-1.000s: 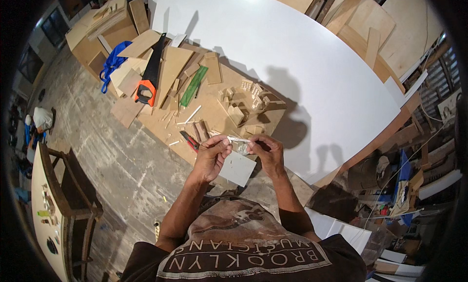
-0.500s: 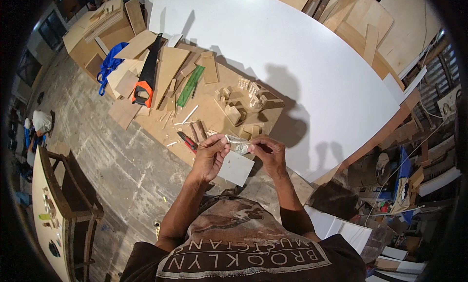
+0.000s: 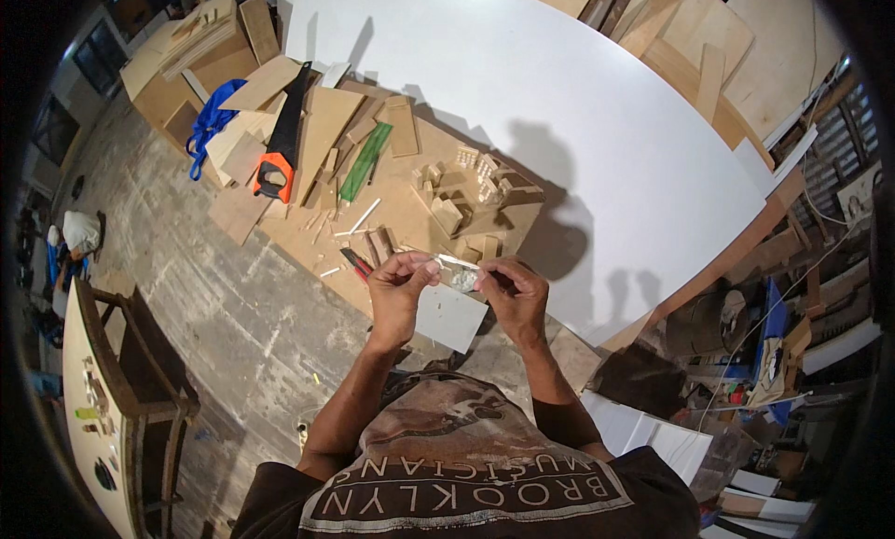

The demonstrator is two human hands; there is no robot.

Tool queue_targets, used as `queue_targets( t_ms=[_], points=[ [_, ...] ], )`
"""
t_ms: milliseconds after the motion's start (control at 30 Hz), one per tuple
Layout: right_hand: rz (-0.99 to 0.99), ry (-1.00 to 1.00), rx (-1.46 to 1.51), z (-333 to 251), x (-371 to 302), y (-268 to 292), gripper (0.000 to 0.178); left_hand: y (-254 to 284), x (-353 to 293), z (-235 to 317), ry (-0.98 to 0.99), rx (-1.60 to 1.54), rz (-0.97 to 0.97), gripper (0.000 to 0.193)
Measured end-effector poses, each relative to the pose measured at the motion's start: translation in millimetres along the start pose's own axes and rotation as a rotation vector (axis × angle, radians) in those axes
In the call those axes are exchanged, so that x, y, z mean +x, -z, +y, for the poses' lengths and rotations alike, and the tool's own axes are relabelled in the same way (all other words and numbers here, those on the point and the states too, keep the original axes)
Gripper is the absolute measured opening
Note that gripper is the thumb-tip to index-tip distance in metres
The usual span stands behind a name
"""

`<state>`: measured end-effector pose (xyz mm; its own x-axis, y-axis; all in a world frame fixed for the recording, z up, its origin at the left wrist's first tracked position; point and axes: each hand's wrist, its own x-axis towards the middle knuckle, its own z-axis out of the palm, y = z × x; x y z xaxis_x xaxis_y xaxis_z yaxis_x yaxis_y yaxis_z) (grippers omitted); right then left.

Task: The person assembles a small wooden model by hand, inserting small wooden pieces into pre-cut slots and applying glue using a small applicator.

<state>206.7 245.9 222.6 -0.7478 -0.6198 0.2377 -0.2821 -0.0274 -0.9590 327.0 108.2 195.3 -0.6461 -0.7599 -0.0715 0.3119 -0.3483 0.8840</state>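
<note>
Between my two hands is a small clear plastic bag with whitish contents that are too small to name. My left hand pinches its left end between thumb and fingers. On the other end, my right hand has its fingertips pinched together. Beneath the bag lies a pale grey rectangular sheet, partly hidden by my hands. Beside my left hand rests a red and black utility knife. Small wooden block assemblies stand on the brown board just beyond my hands.
An orange-handled handsaw lies on wood offcuts at the left, near a green strip and a blue cloth. A large white panel spans the far right. A wooden table stands at lower left; a person is beyond it.
My left hand has shifted slightly left and turned, and the bag between my hands looks more spread out. My right hand has barely moved.
</note>
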Motion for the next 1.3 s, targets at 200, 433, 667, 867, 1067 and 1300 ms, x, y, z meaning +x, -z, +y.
queue_targets(
  t_ms=[200,433,667,867,1067,1300],
  points=[
    [-0.04,-0.017,-0.069,-16.2,-2.3,-1.4,0.011,-2.7,-3.2,3.7,-0.042,0.09,0.027,0.005],
    [0.05,0.002,-0.047,-15.2,-4.7,-2.3,0.006,-3.3,-4.5,2.4,-0.119,0.162,0.067,0.005],
    [0.019,0.026,-0.06,-8.6,-6.2,-1.0,0.009,-8.6,-3.5,1.0,-0.14,0.169,0.078,0.006],
    [0.042,0.055,0.004,-3.4,-7.2,3.2,0.01,-11.5,-2.4,-1.7,-0.115,0.156,0.097,0.006],
    [0.037,-0.023,-0.054,6.3,-8.6,11.5,0.009,-6.7,7.1,-13.8,-0.079,0.026,0.135,0.007],
    [0.041,-0.053,-0.494,90.4,3.1,21.4,0.014,5.2,46.0,-10.0,0.074,-0.146,0.304,0.017]
  ],
)
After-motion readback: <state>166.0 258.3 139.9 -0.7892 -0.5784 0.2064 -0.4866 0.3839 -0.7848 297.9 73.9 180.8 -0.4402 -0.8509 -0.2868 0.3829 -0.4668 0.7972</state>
